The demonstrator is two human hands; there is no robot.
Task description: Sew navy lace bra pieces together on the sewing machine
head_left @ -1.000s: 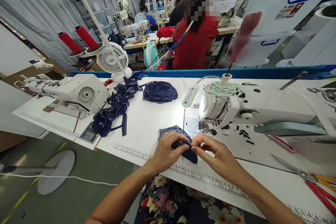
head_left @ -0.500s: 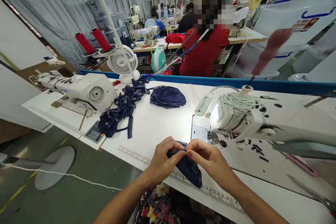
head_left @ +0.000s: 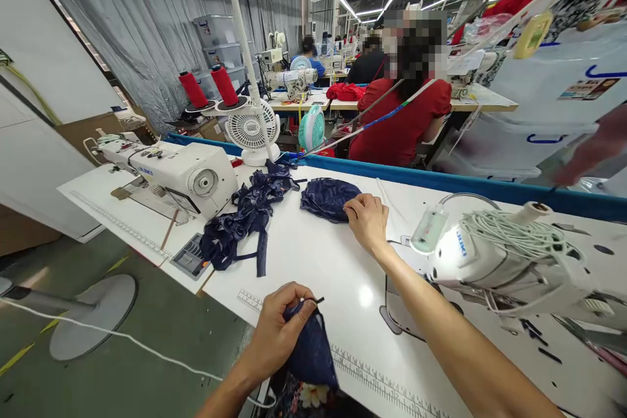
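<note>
My left hand (head_left: 287, 320) is closed on a dark navy fabric piece (head_left: 313, 353) at the table's front edge; the piece hangs down and a thin dark strip pokes out past the thumb. My right hand (head_left: 367, 217) reaches across the table to the right end of a navy fabric bundle (head_left: 327, 198), its thumb and index finger pinched together on the edge of the cloth. Left of the bundle lies a crumpled heap of navy fabric strips (head_left: 247, 209).
A sewing machine (head_left: 490, 268) stands at the right, under my right forearm's far side, and another (head_left: 186, 173) at the left. Behind are a white fan (head_left: 252, 127), red thread cones (head_left: 224, 85) and a person in red (head_left: 392, 124).
My right hand has let go of the held piece and moved forward to the navy bundle. My left hand has moved slightly left and down with the piece. The view has shifted.
</note>
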